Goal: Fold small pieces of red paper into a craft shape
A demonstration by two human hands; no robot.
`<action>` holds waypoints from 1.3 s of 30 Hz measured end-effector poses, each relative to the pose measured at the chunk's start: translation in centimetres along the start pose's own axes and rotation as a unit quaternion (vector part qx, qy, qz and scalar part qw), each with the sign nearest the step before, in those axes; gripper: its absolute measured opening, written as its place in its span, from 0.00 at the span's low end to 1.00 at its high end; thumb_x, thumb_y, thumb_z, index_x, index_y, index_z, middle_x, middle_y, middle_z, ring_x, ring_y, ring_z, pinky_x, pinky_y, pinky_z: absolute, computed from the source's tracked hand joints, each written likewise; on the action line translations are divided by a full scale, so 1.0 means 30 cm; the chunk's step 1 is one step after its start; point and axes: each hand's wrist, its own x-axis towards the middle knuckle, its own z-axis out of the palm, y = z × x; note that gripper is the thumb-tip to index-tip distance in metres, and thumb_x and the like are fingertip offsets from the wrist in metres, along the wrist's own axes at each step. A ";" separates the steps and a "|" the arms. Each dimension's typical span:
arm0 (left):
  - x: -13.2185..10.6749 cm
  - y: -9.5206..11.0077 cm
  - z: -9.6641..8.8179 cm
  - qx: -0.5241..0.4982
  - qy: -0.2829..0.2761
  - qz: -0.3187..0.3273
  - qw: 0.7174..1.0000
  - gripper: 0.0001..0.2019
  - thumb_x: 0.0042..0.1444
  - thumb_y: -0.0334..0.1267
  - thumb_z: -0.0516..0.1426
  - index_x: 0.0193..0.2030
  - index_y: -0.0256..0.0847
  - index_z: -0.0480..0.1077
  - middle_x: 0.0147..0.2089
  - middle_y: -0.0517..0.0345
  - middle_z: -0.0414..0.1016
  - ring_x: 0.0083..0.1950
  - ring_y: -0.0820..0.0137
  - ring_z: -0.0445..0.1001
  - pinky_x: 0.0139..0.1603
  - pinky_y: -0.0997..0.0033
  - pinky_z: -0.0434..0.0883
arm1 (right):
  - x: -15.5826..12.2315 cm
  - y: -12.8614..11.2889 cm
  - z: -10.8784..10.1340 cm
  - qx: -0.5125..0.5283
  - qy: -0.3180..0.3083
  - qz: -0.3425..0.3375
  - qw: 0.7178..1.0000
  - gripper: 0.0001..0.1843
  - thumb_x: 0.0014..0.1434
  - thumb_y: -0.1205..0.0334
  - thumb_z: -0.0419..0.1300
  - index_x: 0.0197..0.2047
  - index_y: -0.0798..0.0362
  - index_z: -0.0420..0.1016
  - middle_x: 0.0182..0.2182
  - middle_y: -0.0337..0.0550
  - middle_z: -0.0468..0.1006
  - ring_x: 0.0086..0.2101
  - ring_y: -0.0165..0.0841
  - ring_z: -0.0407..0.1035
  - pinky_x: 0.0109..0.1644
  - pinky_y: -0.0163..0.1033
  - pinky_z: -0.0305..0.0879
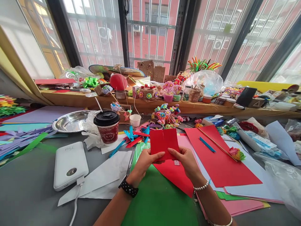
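Note:
Between my two hands is a small red sheet of paper (164, 139), raised above the table, with a short slit or crease line at its top edge. My left hand (146, 161) pinches its lower left side, thumb lying across the front. On the lower right, my right hand (187, 160) grips it the same way, and the two thumb tips nearly meet. Fingers behind the paper are hidden. Below lies a larger red paper piece (181, 180) on a green mat or sheet (160, 204).
Left of my hands stand a lidded coffee cup (107, 131) with a straw, a white power bank (70, 164) with a cable, and a steel tray (61, 122). To the right lie red paper (230, 169), a thin stick (217, 144) and a blue strip (207, 144). Paper flowers (166, 114) stand behind.

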 end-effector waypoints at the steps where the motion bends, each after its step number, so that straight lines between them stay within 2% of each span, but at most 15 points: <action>1: -0.002 0.002 0.001 0.003 0.003 0.003 1.000 0.16 0.37 0.40 0.61 0.34 0.30 0.71 0.28 0.50 0.76 0.26 0.68 0.73 0.30 0.74 0.70 | -0.001 0.000 -0.001 -0.003 -0.003 0.005 1.000 0.15 0.42 0.53 0.60 0.27 0.59 0.73 0.23 0.43 0.74 0.24 0.30 0.65 0.26 0.33 0.60; 5: -0.006 0.005 0.006 0.003 0.013 0.023 1.000 0.16 0.38 0.40 0.61 0.34 0.30 0.72 0.28 0.50 0.76 0.25 0.69 0.73 0.29 0.74 0.70 | -0.003 0.001 -0.001 0.007 0.004 0.020 1.000 0.14 0.41 0.53 0.61 0.24 0.58 0.73 0.18 0.39 0.71 0.20 0.27 0.63 0.25 0.32 0.58; 11: -0.010 -0.009 0.017 -0.016 0.027 0.058 0.998 0.19 0.38 0.41 0.60 0.37 0.32 0.71 0.33 0.50 0.76 0.29 0.67 0.73 0.31 0.72 0.70 | 0.000 0.001 0.005 0.035 0.014 0.039 0.999 0.15 0.40 0.52 0.61 0.24 0.58 0.73 0.17 0.39 0.71 0.20 0.27 0.63 0.25 0.32 0.57; 22: -0.005 -0.015 0.019 0.006 0.045 0.071 0.996 0.18 0.38 0.41 0.60 0.36 0.30 0.72 0.31 0.49 0.75 0.29 0.66 0.73 0.31 0.71 0.70 | 0.002 0.008 0.001 0.048 0.001 0.026 0.999 0.13 0.42 0.55 0.61 0.24 0.58 0.73 0.19 0.40 0.71 0.21 0.27 0.63 0.26 0.32 0.58; 34: -0.011 0.001 0.011 0.008 -0.004 0.063 0.998 0.18 0.42 0.41 0.59 0.39 0.32 0.70 0.36 0.49 0.75 0.30 0.69 0.73 0.32 0.72 0.70 | -0.005 -0.015 0.002 0.036 -0.001 0.045 0.998 0.14 0.41 0.54 0.61 0.25 0.58 0.72 0.20 0.40 0.72 0.21 0.26 0.62 0.25 0.31 0.57; 39: -0.008 -0.003 0.009 0.013 -0.005 0.062 0.998 0.18 0.40 0.41 0.59 0.37 0.32 0.71 0.33 0.50 0.75 0.30 0.67 0.73 0.33 0.71 0.70 | -0.009 -0.013 0.002 0.024 -0.015 0.064 0.998 0.13 0.42 0.55 0.61 0.25 0.58 0.72 0.19 0.39 0.71 0.20 0.25 0.62 0.24 0.30 0.57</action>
